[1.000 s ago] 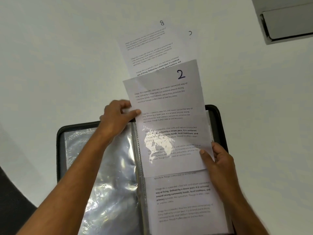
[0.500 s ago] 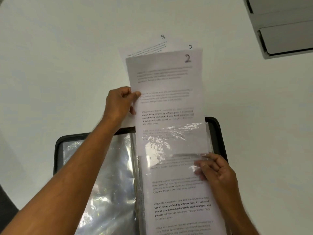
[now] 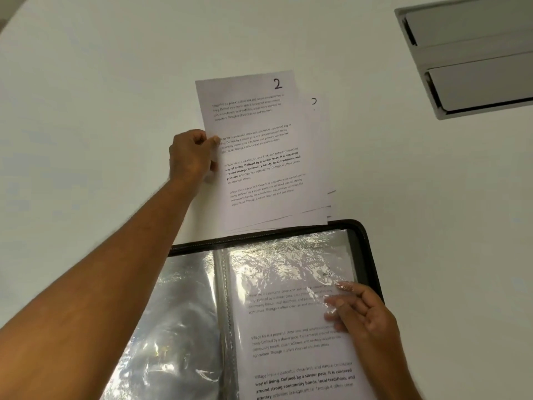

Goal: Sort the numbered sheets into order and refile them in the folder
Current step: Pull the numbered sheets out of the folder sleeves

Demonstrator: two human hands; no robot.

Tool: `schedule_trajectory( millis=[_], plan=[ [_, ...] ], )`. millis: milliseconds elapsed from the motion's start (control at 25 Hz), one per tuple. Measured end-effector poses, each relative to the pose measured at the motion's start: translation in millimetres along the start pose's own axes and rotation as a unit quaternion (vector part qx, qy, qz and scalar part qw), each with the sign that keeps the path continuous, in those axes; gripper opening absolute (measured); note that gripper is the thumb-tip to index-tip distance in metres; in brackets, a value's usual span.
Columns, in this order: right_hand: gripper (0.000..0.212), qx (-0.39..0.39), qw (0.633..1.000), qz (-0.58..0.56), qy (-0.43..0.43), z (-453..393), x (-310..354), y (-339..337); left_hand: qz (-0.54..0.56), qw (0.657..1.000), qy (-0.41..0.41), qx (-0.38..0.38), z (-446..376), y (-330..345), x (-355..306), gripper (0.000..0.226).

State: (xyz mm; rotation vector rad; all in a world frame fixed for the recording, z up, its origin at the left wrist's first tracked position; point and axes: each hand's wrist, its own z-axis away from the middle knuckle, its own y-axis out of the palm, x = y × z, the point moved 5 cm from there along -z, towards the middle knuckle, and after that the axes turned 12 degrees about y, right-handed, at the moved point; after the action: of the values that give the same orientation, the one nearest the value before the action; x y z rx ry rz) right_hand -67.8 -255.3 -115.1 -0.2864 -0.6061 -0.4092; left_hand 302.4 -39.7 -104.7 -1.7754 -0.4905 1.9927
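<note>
Overhead, the white table [image 3: 101,82] fills most of the view. A grey tray-like unit [image 3: 473,56] with two slots sits at its far right corner.

Display folder [image 3: 366,243], black-edged, lies open at the near side of the table. Its clear plastic sleeves [image 3: 178,313] are crinkled and glare under the light. The right-hand sleeve holds a printed sheet [image 3: 291,342]; its handwritten number is lost in the glare.

Loose sheets [image 3: 320,157] lie in a rough stack just beyond the folder's far edge, slightly fanned. Sheet marked "2" [image 3: 259,157] is on top; the one under it shows only part of a numeral at its top right corner, not readable.

Left hand [image 3: 190,154] reaches forward over the table and pinches the left edge of sheet "2", thumb on top, fingers curled beneath.

Right hand [image 3: 360,310] rests on the right-hand sleeve near its outer edge, fingers roughly straight and spread, fingertips partly behind the plastic film. Cannot tell whether they are inside the pocket or under a loose sleeve.
</note>
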Motion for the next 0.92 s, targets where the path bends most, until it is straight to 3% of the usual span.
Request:
schedule_trajectory(
  millis=[120, 240, 320, 560, 800, 920],
  plan=[
    [0.018, -0.002, 1.0, 0.004, 0.005, 0, 1, -1, -0.028, 0.999, 0.016, -0.011, 0, 5, 4, 0.01],
    [0.018, -0.006, 1.0, 0.009, 0.009, 0, 4, -3, -0.027, 0.998, 0.028, -0.049, 8, 2, 9, 0.031],
    [0.017, -0.008, 1.0, 0.014, 0.017, 0, 6, -4, -0.057, 0.994, 0.076, -0.056, 30, -3, 6, 0.032],
    [0.016, 0.016, 0.998, 0.061, 0.03, 14, 22, -7, -0.163, 0.97, 0.179, 0.033, 160, -15, 12, 0.021],
    [0.023, 0.083, 0.986, 0.143, -0.001, 45, 57, 18, -0.168, 0.975, 0.137, 0.049, 238, -46, 49, 0.015],
    [0.023, 0.127, 0.977, 0.167, -0.024, 65, 67, 47, -0.131, 0.978, 0.132, 0.098, 259, -53, 61, 0.016]
  ],
)
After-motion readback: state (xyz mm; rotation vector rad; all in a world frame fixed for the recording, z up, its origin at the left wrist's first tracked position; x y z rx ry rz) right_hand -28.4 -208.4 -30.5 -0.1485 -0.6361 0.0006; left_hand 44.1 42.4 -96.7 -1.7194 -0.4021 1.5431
